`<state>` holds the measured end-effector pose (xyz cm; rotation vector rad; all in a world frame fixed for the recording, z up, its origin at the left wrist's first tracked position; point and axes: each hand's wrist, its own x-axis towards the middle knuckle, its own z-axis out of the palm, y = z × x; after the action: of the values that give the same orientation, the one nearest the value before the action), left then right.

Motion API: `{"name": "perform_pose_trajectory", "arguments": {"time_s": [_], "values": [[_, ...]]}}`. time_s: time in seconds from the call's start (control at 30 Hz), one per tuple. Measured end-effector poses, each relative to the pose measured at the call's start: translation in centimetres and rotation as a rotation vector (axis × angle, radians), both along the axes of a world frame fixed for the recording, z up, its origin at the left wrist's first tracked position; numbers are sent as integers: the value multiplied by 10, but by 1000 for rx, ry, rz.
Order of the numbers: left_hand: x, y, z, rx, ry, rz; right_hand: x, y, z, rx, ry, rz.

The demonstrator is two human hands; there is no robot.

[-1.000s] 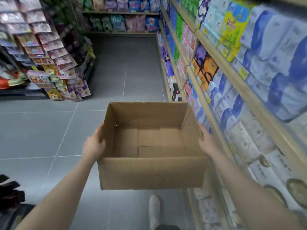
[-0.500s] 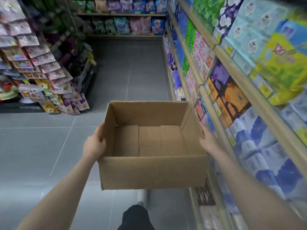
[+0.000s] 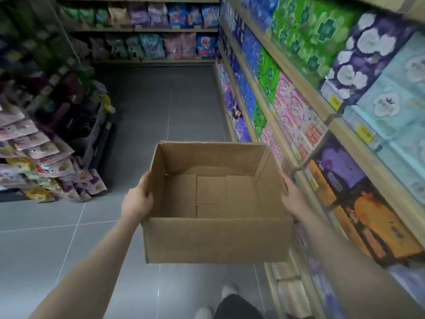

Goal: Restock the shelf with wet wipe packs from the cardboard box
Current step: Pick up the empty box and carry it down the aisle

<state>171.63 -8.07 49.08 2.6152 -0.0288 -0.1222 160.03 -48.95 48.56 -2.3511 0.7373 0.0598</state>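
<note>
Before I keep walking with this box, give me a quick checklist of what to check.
1. Left hand holds the cardboard box: ok.
2. Right hand holds the other side: ok.
3. Box level: ok.
4. Wipe packs left in the box: not ok, only the bare bottom shows.
5. Floor ahead free to walk: ok.
6. Gap on the shelf for wipes: cannot tell.

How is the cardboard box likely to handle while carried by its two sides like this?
The cardboard box looks empty, only its bottom flaps showing, so it is probably light. The left hand and right hand hold opposite walls; open-topped thin walls may flex inward under a squeeze. It seems unlikely to slip.
</note>
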Motion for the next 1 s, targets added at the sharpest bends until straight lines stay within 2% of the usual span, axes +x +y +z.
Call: {"name": "perform_pose_trajectory", "arguments": {"time_s": [0.2,0.43,0.63,0.83,1.0], "values": [[119,-30,-6,2,-13,24,128,-28,-1,-78,14,38],[273,-80,-1,-3,22,54,296,-74,-6,6,-23,62],[384,-102,4,-25,33,104,421,-98,-6,-45,-15,63],[512,-119,-3,132,-31,26,550,-99,-2,-264,-7,131],[649,-120,-12,131,-49,-19,677,-98,-12,-285,9,97]]}}
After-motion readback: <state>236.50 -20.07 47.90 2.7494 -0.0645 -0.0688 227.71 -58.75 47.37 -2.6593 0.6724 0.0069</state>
